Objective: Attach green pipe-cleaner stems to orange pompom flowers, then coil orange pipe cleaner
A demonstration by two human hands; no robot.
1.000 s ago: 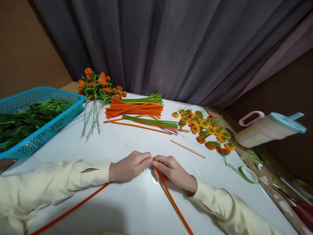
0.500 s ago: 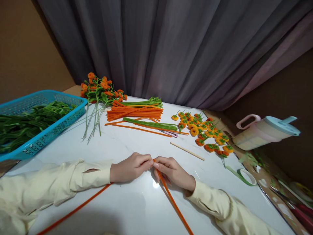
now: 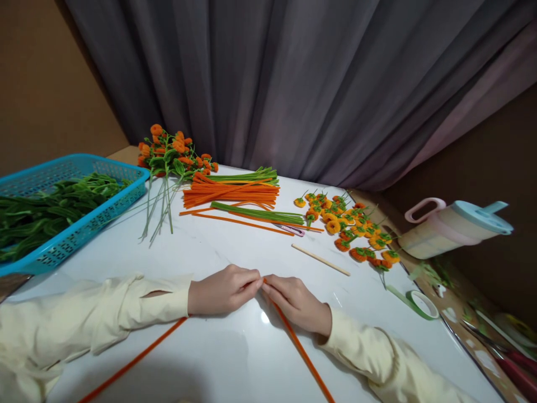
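My left hand [image 3: 226, 289] and my right hand [image 3: 298, 302] meet fingertip to fingertip above the white table, both pinched closed on an orange chenille stem [image 3: 302, 354]. One length of it runs from the right fingers down to the bottom edge. Another orange length [image 3: 136, 358] comes out from under the left wrist toward the lower left. The bit between the fingertips is mostly hidden. Beyond the hands lie a wooden stick [image 3: 321, 260], a pile of orange stems [image 3: 230, 195] and green stems [image 3: 260, 212].
A blue basket [image 3: 94, 224] of green leaves stands at the left, beside orange flowers on stems [image 3: 178, 146]. Small orange and yellow flower heads [image 3: 333, 226] are at the right, near green tape [image 3: 423, 305], a lidded cup [image 3: 448, 229] and red-handled scissors [image 3: 518, 378].
My right hand has turned slightly, its fingers now lying closer together over the stem. The orange lengths have shifted a little to the right at the bottom.
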